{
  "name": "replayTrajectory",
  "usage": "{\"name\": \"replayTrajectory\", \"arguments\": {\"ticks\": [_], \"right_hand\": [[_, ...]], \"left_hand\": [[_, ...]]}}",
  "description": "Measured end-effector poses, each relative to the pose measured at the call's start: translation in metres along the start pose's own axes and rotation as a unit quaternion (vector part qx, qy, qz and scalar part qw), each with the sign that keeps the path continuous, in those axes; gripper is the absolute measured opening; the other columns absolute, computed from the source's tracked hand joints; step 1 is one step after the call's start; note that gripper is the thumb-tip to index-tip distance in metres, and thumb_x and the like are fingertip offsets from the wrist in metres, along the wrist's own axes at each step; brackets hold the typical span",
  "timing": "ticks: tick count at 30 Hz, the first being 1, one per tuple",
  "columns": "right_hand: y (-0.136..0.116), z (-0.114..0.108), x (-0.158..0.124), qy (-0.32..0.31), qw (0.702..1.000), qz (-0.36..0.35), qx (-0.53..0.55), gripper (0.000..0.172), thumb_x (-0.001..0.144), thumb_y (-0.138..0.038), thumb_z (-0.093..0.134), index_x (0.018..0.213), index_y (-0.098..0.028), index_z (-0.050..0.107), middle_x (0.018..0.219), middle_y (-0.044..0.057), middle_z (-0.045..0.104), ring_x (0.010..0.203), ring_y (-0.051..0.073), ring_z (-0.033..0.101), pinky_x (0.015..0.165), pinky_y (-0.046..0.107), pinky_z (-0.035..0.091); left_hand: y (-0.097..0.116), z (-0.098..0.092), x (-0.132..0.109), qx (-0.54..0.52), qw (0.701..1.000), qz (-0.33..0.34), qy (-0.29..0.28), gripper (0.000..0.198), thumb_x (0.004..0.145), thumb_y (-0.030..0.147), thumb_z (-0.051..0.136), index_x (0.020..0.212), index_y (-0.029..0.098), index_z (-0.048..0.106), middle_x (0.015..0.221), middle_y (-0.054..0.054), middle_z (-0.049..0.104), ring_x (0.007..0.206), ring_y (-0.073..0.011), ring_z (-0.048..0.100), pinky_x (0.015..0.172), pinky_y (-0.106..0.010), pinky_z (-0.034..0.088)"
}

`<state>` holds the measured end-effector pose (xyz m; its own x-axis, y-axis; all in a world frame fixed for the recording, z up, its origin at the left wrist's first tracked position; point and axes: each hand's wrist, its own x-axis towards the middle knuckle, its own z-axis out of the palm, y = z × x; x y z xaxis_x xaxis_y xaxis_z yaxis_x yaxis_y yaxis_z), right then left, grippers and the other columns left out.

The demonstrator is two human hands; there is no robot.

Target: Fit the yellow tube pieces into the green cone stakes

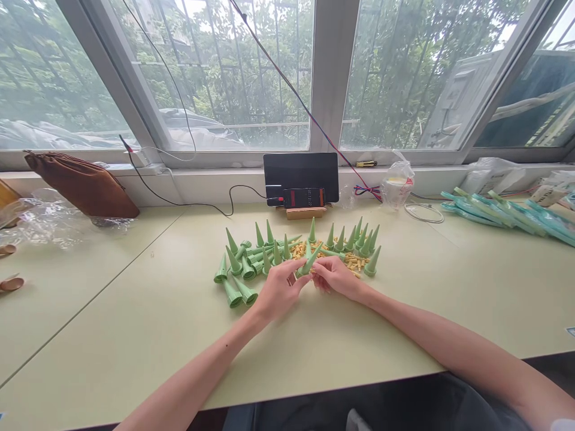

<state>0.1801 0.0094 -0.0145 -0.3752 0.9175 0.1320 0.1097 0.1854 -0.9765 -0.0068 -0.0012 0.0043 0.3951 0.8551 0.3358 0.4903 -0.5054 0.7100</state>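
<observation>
The left hand (278,288) is pinching a smooth, tapered green cone (311,258) at its base. The right hand (338,279) is curling beside it, grip indiscernible, near small yellow pieces (354,262).

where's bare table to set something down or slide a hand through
Bare table lies left of the cones, up to the brown pouch, and right of them, toward the teal packets. Crowded: cones and yellow bits from the phone down to the left hand and right hand.

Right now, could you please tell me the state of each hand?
Left hand: closed on a green cone.
Right hand: curled beside it; hold cannot be told.
</observation>
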Motion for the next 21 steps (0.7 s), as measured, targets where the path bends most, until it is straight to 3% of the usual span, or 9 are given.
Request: {"name": "replayTrajectory", "arguments": {"ticks": [7, 21], "right_hand": [[0.0002, 0.0003, 0.0, 0.001, 1.0, -0.002, -0.013, 0.043, 0.092, -0.049, 0.048, 0.064, -0.016, 0.055, 0.056, 0.001, 0.058, 0.041, 0.01, 0.05, 0.037, 0.022, 0.037], [0.0052, 0.0001, 0.0003, -0.004, 0.999, -0.012, -0.035, 0.042, 0.095, -0.046, 0.046, 0.066, -0.017, 0.054, 0.057, 0.001, 0.059, 0.043, 0.011, 0.052, 0.039, 0.022, 0.039]], "left_hand": [[-0.001, 0.0005, 0.0001, 0.0, 1.0, -0.005, -0.004, 0.035, 0.088, 0.035, 0.058, 0.118, 0.019, 0.066, 0.087, -0.002, 0.063, 0.054, -0.0092, 0.044, 0.058, -0.025, 0.045], [0.0037, -0.0006, -0.0011, 0.018, 1.0, 0.009, -0.005, 0.03, 0.088, 0.031, 0.059, 0.114, 0.018, 0.066, 0.081, -0.001, 0.062, 0.055, -0.0096, 0.043, 0.059, -0.025, 0.043]]}}
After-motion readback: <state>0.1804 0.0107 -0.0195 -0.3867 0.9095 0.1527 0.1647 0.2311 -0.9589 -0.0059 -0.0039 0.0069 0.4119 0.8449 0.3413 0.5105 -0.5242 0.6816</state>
